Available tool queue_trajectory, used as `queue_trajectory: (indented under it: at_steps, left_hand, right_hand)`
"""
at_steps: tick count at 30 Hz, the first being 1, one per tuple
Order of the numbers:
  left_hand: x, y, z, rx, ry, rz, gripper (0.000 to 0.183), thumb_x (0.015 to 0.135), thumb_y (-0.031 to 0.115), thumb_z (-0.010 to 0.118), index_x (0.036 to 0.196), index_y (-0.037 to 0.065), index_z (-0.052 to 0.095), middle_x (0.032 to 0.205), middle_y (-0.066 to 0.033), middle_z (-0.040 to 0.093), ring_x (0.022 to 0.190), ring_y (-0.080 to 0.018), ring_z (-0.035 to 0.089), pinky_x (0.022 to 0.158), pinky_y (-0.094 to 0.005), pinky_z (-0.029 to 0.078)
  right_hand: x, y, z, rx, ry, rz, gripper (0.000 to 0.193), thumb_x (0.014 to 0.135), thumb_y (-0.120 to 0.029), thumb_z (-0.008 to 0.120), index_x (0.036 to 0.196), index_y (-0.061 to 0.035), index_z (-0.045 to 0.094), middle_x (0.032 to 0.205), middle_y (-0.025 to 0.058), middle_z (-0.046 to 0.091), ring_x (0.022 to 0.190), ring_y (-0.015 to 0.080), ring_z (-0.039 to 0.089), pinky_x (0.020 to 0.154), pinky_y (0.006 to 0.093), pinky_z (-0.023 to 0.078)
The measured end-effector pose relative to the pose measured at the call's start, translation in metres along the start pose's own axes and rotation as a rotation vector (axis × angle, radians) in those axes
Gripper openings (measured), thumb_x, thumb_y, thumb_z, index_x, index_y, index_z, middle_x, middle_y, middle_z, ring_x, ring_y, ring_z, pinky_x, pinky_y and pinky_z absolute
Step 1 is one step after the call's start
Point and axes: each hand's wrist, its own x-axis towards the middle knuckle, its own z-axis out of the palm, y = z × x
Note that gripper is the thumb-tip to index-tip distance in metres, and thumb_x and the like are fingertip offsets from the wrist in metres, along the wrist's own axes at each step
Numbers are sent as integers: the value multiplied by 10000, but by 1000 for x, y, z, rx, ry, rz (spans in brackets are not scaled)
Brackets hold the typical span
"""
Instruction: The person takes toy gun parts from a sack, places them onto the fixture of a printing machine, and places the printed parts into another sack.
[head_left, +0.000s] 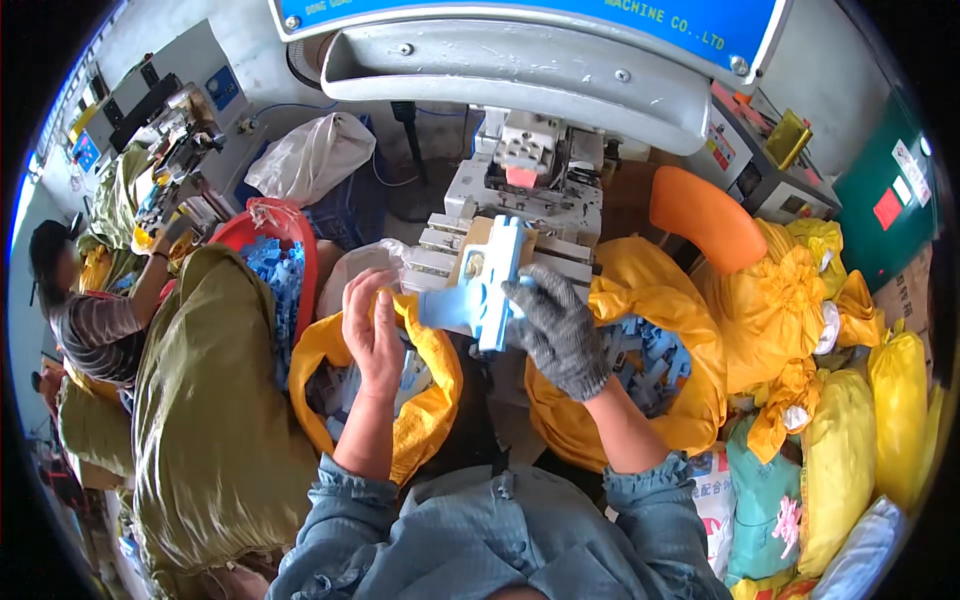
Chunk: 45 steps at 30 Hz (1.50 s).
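Observation:
A light-blue plastic toy pistol (497, 285) is held up in front of me, its grip pointing left and its slide standing roughly upright. My right hand (562, 335), in a dark grey knit glove, is closed on its right side. Bare, my left hand (370, 325) is raised just left of the grip end, fingers up and apart from the thumb, with a small gap to the toy. Behind the toy is the slotted metal bed (437, 245) of a machine, with a pinkish block (520, 177) under its head.
Yellow sacks of blue and grey plastic pieces, one on the left (445, 375) and one on the right (708, 385), flank my lap. A red tub (308, 290) holds blue parts. An orange chair back (705, 220) stands at right. A co-worker (100, 310) works at another machine far left.

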Motion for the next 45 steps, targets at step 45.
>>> queue_trajectory:
  at_steps: [45]
  left_hand:
    - [-124, -44, -15, 349, -581, -529, 135, 825, -21, 562, 940, 2, 630, 970, -76, 616, 901, -159, 590, 771, -266, 476]
  right_hand:
    - [-337, 364, 15, -372, -505, 1414, 579, 840, -273, 495, 1385, -143, 348, 1452, 178, 292, 1305, 344, 340, 1066, 423, 307]
